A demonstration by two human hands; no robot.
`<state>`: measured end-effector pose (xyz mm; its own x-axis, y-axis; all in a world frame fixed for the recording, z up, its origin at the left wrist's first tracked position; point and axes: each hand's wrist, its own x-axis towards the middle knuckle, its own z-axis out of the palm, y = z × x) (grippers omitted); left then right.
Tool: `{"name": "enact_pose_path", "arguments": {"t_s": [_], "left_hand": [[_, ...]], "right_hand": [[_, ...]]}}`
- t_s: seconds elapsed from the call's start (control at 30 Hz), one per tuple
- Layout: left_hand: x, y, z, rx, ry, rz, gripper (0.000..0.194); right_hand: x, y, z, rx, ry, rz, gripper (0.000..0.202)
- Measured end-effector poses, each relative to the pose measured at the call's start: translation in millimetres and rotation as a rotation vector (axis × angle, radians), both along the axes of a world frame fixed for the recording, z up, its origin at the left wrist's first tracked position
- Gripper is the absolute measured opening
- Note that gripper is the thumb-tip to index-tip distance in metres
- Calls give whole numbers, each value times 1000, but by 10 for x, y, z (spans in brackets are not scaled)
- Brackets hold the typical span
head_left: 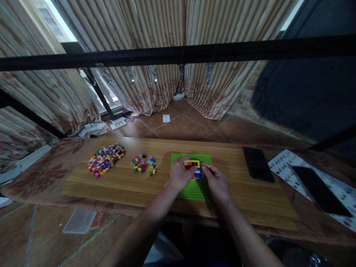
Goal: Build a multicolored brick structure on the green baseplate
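A small block build [197, 172] of yellow, red, white and blue bricks is over the green baseplate [191, 191]. My left hand [180, 172] holds it from the left, with the thumb across its front. On the right side, my right hand [215, 180] has its thumb and forefinger pinched together close to the blue and white bricks; whether a small piece is between them is too small to tell. Whether the build touches the baseplate is hidden by the hands.
Left on the wooden board [111, 189] lie a big pile of mixed bricks [105, 159] and a smaller loose group [143, 165]. A black phone [258, 164] lies to the right. Beyond it are a printed sheet [286, 163] and another dark device [321, 190].
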<state>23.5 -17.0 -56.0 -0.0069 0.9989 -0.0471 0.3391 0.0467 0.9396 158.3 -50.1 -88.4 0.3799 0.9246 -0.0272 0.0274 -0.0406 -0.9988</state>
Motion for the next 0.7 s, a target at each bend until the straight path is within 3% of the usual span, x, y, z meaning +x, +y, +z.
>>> {"name": "enact_pose_path", "arguments": {"t_s": [0.5, 0.7], "left_hand": [[96, 11, -14, -67, -125, 42, 33], [-22, -19, -99, -43, -245, 52, 41]], "right_hand": [[-61, 35, -32, -37, 123, -40, 40], [-25, -93, -92, -12, 127, -35, 39]]}}
